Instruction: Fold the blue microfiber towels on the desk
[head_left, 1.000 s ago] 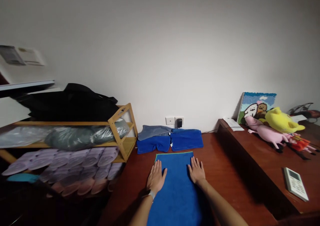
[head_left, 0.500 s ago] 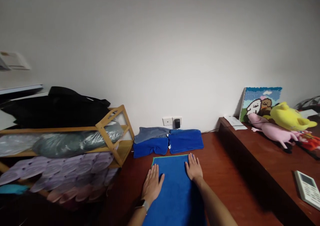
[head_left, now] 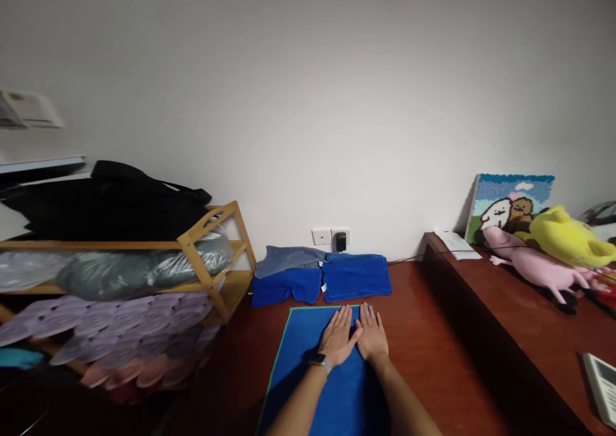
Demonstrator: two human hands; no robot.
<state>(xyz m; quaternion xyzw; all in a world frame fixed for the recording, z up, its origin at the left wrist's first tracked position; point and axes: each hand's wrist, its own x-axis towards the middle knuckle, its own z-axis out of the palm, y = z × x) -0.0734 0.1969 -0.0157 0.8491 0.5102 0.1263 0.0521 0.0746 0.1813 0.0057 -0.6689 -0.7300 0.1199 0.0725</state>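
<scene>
A blue cloth (head_left: 298, 352) with a green edge lies spread on the reddish-brown table (head_left: 423, 333). My left hand (head_left: 338, 337) rests flat on its upper part, fingers extended, a watch on the wrist. Beside it, my right hand (head_left: 372, 333) lies flat over the cloth's upper right corner, and the left thumb is at or very near it. Neither hand holds anything. Behind the cloth are folded blue cloths, one at the right (head_left: 357, 277) and one at the left (head_left: 287, 287), with a grey-blue cloth (head_left: 289, 261) behind the left one.
At the left, a wooden rack (head_left: 196, 256) holds a black bag (head_left: 110, 205), plastic-wrapped items and several pale purple slippers (head_left: 106, 320). A plug (head_left: 341, 241) sits in the wall socket. The raised right surface bears a pink plush toy (head_left: 529, 266), a yellow one (head_left: 570, 237) and a calculator-like device (head_left: 601, 384).
My left hand has slid right across the cloth, from its left edge to beside my right hand. My right hand stays near the upper right corner. The view has shifted slightly.
</scene>
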